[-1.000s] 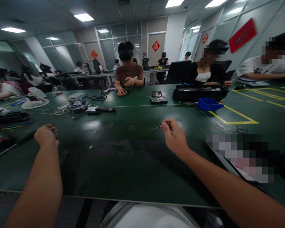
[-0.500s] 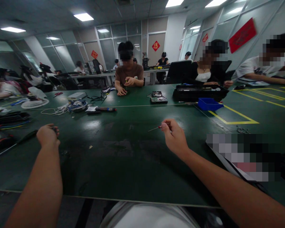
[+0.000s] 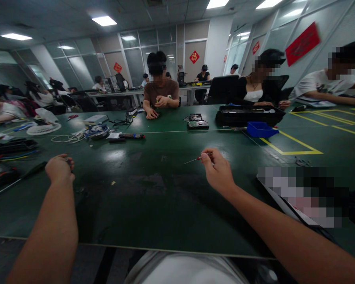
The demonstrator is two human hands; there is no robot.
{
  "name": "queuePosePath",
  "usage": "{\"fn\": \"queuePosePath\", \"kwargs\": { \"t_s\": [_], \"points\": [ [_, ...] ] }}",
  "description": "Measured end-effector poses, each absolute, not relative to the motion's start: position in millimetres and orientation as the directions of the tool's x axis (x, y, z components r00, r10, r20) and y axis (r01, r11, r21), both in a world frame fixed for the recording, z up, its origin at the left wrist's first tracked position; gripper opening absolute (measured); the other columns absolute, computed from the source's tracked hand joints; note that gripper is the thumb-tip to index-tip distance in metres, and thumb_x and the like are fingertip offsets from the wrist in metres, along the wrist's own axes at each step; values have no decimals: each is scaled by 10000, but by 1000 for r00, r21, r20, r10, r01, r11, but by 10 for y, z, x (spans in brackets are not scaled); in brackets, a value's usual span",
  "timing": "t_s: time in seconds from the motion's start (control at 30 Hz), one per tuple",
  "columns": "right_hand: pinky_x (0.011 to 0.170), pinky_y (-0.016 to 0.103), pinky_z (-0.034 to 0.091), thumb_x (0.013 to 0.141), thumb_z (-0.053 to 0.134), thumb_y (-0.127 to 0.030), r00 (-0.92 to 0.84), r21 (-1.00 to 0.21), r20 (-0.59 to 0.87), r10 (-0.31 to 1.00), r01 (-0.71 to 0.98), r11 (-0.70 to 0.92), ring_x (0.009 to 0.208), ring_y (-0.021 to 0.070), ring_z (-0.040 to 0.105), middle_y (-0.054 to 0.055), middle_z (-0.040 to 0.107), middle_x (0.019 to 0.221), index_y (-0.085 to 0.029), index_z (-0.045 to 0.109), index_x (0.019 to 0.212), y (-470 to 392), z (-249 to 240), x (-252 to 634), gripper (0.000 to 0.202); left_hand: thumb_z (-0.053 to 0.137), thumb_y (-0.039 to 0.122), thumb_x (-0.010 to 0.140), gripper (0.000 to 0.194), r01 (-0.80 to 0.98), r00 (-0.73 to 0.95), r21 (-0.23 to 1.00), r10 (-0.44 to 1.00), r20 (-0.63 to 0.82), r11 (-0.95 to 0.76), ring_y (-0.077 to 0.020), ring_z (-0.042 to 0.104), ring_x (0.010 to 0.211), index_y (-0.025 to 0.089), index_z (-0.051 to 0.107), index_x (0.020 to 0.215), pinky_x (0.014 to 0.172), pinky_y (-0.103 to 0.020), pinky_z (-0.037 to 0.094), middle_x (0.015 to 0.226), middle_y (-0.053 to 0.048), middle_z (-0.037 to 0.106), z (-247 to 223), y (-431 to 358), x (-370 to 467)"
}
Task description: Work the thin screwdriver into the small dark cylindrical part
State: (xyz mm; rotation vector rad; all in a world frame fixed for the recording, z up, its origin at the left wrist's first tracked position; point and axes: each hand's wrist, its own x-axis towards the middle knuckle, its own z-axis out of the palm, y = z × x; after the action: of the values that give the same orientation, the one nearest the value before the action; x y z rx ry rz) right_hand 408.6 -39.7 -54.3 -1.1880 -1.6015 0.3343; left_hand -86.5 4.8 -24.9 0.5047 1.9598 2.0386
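In my right hand [image 3: 217, 169] is a screwdriver [image 3: 191, 161] with a thin metal shaft and a reddish handle; its tip points left, above the green tabletop [image 3: 154, 221]. My left hand [image 3: 60, 167] is closed at the left side of the table. Something small and dark shows between its fingers, too hidden to name. Below it on the table lie some small dark pieces [image 3: 82, 192], and a small yellowish scrap [image 3: 113, 183] sits further right.
Beyond my hands lie a cable bundle [image 3: 96, 132], a pen-like tool [image 3: 133, 136], hard drives [image 3: 198, 124], a blue bin [image 3: 262, 129] and a black casing [image 3: 250, 115]. Loose screws [image 3: 302, 161] are at right. A co-worker [image 3: 161, 92] sits opposite, hands on the table.
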Motion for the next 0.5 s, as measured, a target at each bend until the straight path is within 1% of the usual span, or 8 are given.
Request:
{"fn": "queuePosePath", "kwargs": {
  "t_s": [0.27,0.5],
  "points": [
    [713,358,481,986,475,-376,53,-710,583,811,517,477,776,225,672,59,712,848,-230,573,959,-398,-547,4091,177,403,-7,751,171,30,-902,998,429,47,-47,-102,439,489,133,500,768,482,-193,347,622,18,475,-229,53,-816],
    [708,348,472,989,476,-376,56,-703,594,802,521,484,770,220,672,51,707,835,-230,579,958,-394,-567,4095,182,426,-17,704,163,121,-873,989,466,145,-80,-98,450,508,124,490,753,503,-196,336,631,18,489,-257,59,-755]
  ]
}}
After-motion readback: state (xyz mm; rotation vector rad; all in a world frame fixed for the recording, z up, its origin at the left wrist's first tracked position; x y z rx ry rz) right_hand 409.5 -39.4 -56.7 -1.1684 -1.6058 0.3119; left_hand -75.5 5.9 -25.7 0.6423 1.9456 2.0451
